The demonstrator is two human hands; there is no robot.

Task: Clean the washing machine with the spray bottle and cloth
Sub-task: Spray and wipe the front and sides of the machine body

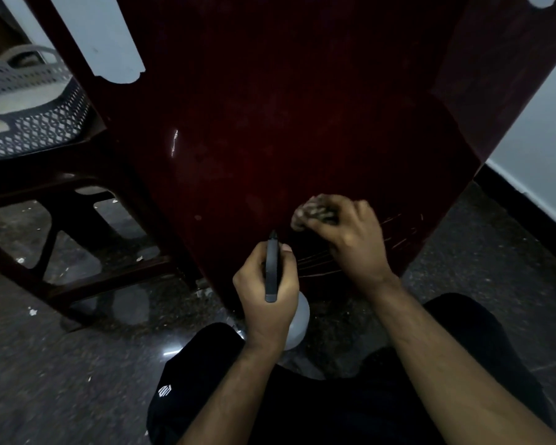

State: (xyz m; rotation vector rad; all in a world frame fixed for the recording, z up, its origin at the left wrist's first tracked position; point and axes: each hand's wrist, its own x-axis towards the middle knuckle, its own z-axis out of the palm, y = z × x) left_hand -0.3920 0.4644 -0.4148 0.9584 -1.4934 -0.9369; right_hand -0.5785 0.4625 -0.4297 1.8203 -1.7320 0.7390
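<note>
Dark maroon plastic fills most of the view: the back of a chair, glossy and scuffed, with pale scratch lines fanning across its lower part. The left hand is raised in front of the chair back's lower edge, knuckles toward the camera, its fingers curled around the neck of a spray bottle; the black sprayer head runs up through the fist and its nozzle points at the plastic just above. The bottle's pale translucent body hangs below the hand, in front of the chair back's bottom edge. The right hand is up and to the right of the nozzle, pressed against the chair back over the scratch lines, with the wrist bent and the forearm coming up from the lower right. Its fingers bunch a small dark cloth against the surface; the cloth shows only as a crumpled wad at the fingertips. Below the chair back, the person's knees in black clothing frame the forearms above a speckled dark floor. Left of the chair back, a perforated grey basket sits on a seat of the same maroon plastic, and to the right a pale wall meets a dark skirting.
</note>
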